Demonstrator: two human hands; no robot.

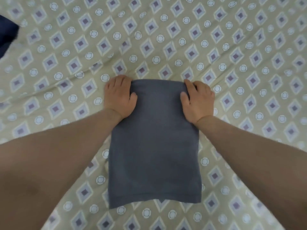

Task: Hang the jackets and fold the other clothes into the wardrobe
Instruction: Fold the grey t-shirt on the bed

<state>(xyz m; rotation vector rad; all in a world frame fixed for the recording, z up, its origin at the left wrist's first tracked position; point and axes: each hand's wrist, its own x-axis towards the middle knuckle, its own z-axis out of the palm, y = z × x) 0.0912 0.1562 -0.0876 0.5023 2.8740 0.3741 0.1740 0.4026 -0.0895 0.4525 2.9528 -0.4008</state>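
Pinching one grey folded garment (154,146): left hand (118,96), right hand (197,101), on bedsheet (166,39).

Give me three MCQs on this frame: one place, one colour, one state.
1. Where do the hands grip the folded garment?
A. far corners
B. near hem
C. middle

2. Colour of the garment?
A. red
B. dark grey
C. white

3. How does the garment lie?
A. crumpled heap
B. on a hanger
C. flat, folded rectangle

Key: 1 A, left hand and right hand pinch the far corners. 2 B, plain dark grey against the patterned bedsheet. 3 C, flat with straight edges.
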